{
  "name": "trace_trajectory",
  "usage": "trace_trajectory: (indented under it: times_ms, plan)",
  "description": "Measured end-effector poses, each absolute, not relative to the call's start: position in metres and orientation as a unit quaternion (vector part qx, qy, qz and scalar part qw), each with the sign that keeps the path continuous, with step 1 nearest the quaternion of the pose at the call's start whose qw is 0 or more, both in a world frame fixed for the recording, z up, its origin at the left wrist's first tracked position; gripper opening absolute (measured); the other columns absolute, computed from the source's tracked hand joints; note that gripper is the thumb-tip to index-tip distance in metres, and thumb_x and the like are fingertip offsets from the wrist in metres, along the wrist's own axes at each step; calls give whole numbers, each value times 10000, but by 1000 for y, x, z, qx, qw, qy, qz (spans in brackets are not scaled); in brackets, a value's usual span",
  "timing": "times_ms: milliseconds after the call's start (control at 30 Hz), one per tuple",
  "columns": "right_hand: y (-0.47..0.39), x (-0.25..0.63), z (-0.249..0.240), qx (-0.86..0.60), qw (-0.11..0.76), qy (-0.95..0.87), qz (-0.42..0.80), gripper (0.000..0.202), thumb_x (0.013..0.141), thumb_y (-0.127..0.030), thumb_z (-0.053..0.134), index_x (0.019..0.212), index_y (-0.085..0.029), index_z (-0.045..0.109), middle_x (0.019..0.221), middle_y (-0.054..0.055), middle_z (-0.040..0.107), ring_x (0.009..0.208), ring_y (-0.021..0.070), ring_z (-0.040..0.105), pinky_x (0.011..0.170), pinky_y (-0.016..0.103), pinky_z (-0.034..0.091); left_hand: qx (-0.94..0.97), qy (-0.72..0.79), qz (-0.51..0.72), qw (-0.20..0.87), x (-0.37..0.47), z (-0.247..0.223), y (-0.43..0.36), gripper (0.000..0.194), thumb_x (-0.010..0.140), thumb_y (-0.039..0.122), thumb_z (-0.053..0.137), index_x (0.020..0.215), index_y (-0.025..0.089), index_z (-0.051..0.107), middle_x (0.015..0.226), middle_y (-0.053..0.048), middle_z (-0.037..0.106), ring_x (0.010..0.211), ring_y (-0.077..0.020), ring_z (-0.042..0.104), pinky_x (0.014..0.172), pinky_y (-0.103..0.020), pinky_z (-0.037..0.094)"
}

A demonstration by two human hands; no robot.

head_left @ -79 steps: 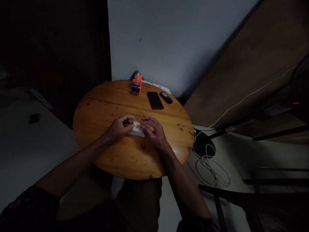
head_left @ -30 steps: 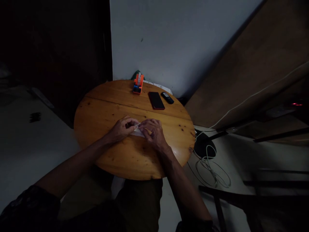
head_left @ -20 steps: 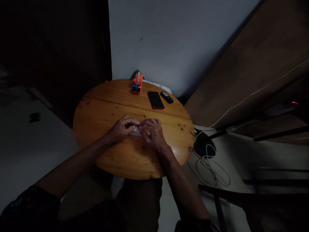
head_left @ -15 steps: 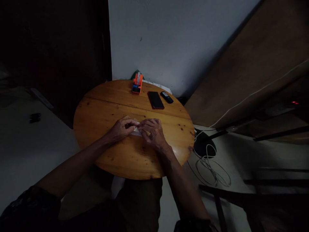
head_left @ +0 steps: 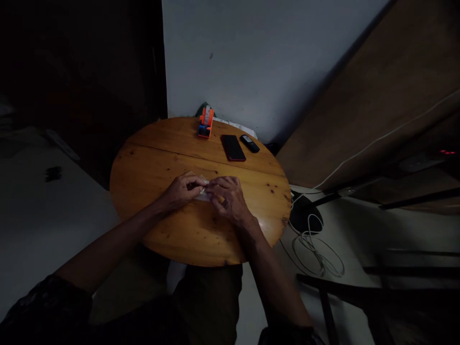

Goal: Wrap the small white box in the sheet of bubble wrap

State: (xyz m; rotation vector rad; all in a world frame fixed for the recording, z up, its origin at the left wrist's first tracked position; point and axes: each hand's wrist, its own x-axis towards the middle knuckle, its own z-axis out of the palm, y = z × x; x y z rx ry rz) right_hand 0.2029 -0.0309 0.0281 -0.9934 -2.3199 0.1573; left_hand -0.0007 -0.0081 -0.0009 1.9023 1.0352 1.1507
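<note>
Close together over the middle of the round wooden table (head_left: 151, 167), my two hands meet at a small, thin, whitish piece that looks like clear plastic (head_left: 204, 196). My left hand (head_left: 184, 189) is closed, with thumb and forefinger pinching its left side. On the other side my right hand (head_left: 228, 195) is closed too, its fingertips bent down onto the piece and almost touching the left fingertips. The fingers cover much of it, so its full shape is hidden. Part of it lies flat just below the fingertips.
At the table's far edge stands an orange tape dispenser (head_left: 206, 123). To its right lie a dark smartphone (head_left: 233, 148) and a small black keypad phone (head_left: 249, 143). A wall (head_left: 244, 62) rises behind. White cable (head_left: 318, 249) coils on the floor at right.
Both hands stay in nearly the same place, pinching the whitish piece. The view has shifted very slightly.
</note>
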Motion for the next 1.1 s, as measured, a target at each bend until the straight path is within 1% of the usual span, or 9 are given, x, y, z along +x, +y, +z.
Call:
trace_trajectory:
  times_ms: [100,200,400,533,667,800,967,1100]
  plan:
    - [-31,203,29,-369,288,-882,47,229,829,-138,594,960,-239,751,1076,59,749,1005,249,618,926,454,369,730,399,439,338,-1,0,-8,154,798,211,644,883,194,771,856,-37,658,807,-161,619,747,-293,500]
    - [-31,202,29,-367,288,-883,53,241,822,-142,591,958,-252,757,1068,57,749,1019,254,619,951,464,368,727,402,439,342,-1,2,-9,165,792,214,644,888,191,776,865,-38,672,802,-159,619,760,-296,507]
    - [-30,205,28,-386,362,-839,123,201,863,-193,560,882,-254,750,1005,36,752,998,241,632,944,436,397,721,412,438,344,-1,0,-9,203,786,208,637,915,196,794,846,-33,651,761,-144,603,703,-270,499]
    - [-30,206,26,-412,394,-815,101,203,865,-193,553,858,-245,749,1001,49,740,1003,245,629,932,427,407,711,403,454,356,-3,0,-9,197,778,214,636,895,199,794,912,-49,675,863,-166,636,737,-266,513]
    - [-28,207,23,-413,416,-806,83,197,859,-188,557,889,-231,747,1002,56,737,1009,247,636,933,425,415,701,411,459,359,-5,3,-9,202,790,229,626,901,187,789,927,-53,682,860,-166,644,734,-266,517]
    - [-27,208,21,-423,395,-810,95,214,864,-199,574,961,-242,759,1053,56,736,1064,257,628,953,435,418,697,419,463,352,-5,5,-10,205,799,233,613,906,178,779,909,-53,682,849,-167,644,745,-277,525]
    - [-28,206,22,-427,367,-819,109,230,925,-298,594,1058,-266,779,1114,70,715,1077,268,608,950,454,417,713,420,453,332,-5,5,-9,206,796,220,598,889,185,778,870,-42,663,807,-156,633,695,-261,505]
    - [-28,206,21,-422,342,-832,108,261,935,-284,578,1105,-304,776,1157,63,692,1102,269,581,949,457,413,722,422,447,320,-5,3,-9,189,785,207,613,879,190,776,846,-34,654,801,-156,630,706,-267,501]
